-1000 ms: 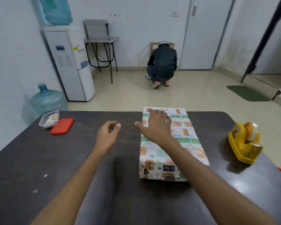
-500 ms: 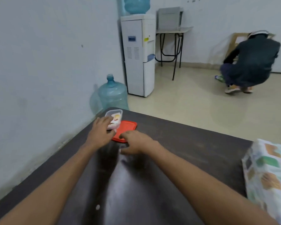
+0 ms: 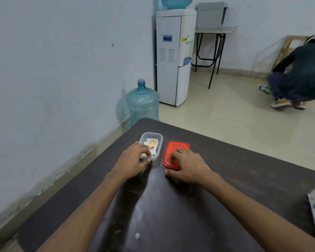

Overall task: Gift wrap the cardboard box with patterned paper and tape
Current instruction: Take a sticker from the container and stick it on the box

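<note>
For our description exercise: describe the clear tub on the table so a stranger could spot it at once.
On the dark table, find the far corner by the wall. The clear tub sits there, at the left hand. Unlike the flat red lid beside it, it is see-through and holds printed paper.

Bare left hand point(image 3: 133, 161), bare right hand point(image 3: 188, 167), forearms point(image 3: 91, 206) uncovered to the frame edge

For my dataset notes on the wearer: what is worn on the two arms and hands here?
Nothing that shows. The left forearm and the right forearm are bare to the picture's edge, no sleeve or cuff in view. The left hand and the right hand have no gloves; no watch, bracelet or ring shows on the sides facing the camera.
</note>
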